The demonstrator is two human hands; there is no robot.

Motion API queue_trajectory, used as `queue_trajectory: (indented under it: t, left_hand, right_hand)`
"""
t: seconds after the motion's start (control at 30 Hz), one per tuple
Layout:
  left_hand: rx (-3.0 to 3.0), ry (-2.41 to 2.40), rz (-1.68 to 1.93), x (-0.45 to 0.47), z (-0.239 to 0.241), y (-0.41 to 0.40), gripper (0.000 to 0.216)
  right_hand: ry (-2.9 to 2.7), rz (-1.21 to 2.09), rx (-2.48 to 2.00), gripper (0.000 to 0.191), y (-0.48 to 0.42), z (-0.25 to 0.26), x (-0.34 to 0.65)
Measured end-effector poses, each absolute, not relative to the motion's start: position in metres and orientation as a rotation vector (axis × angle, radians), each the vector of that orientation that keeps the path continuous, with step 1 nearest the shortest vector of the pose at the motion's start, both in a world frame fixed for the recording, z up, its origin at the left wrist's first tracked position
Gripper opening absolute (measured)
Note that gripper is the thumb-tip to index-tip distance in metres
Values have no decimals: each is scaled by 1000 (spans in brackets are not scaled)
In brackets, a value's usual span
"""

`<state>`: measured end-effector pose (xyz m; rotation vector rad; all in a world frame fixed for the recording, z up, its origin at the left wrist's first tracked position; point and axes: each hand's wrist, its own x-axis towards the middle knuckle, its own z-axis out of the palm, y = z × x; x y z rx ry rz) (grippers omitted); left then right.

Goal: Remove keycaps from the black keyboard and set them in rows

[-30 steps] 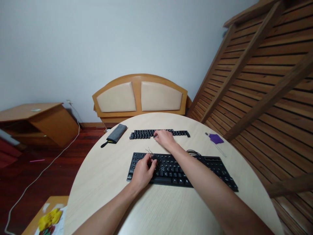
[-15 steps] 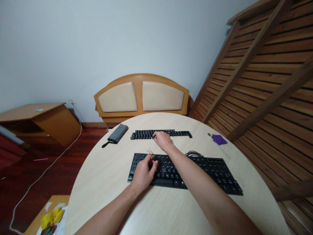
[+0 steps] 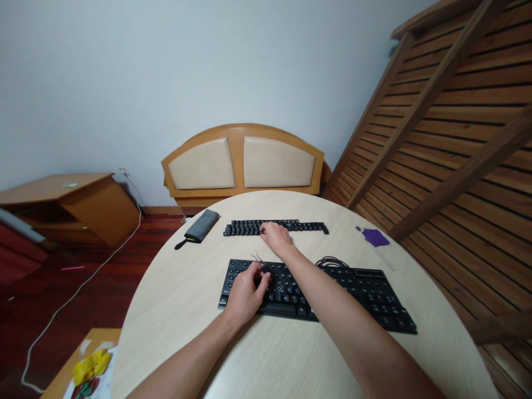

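A black keyboard (image 3: pixel 357 293) lies across the round pale table (image 3: pixel 174 299). My left hand (image 3: pixel 245 293) rests on its left part with fingers closed on a thin wire keycap puller (image 3: pixel 258 259). Beyond it, loose black keycaps (image 3: pixel 245 228) are laid out in rows. My right hand (image 3: pixel 276 237) reaches over the keyboard and lies on the middle of those rows, fingers curled down on the keycaps. Whether it pinches one is hidden.
A grey pouch with a black strap (image 3: pixel 200 226) lies at the table's far left. A purple cloth with a thin stick (image 3: pixel 374 238) lies at the far right. A black cable (image 3: pixel 330 261) coils behind the keyboard. A wooden headboard (image 3: pixel 243 163) and slatted frame (image 3: pixel 449 127) stand behind.
Both hands have stayed nearly still on the keyboard and keycap rows. The view has drifted slightly.
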<state>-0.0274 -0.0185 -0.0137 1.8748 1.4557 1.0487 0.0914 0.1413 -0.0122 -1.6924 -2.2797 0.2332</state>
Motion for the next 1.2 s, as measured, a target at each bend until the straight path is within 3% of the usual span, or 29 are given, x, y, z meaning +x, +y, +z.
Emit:
queue_trajectory:
  t: [0.53, 0.73, 0.97, 1.2]
  left_hand:
    - [1880, 1451, 1030, -28, -11, -19, 15]
    - [1892, 1540, 982, -35, -11, -14, 14]
    - [1888, 1525, 1007, -37, -9, -14, 17]
    - [1942, 1353, 1004, -32, -4, -22, 18]
  right_hand:
    - [-2287, 279, -1607, 34, 123, 4, 108]
    - [-2389, 395, -1415, 23, 72, 24, 166]
    - [-2532, 666, -1105, 63, 9, 19, 206]
    - [-2440, 528, -1076, 53, -5, -8, 204]
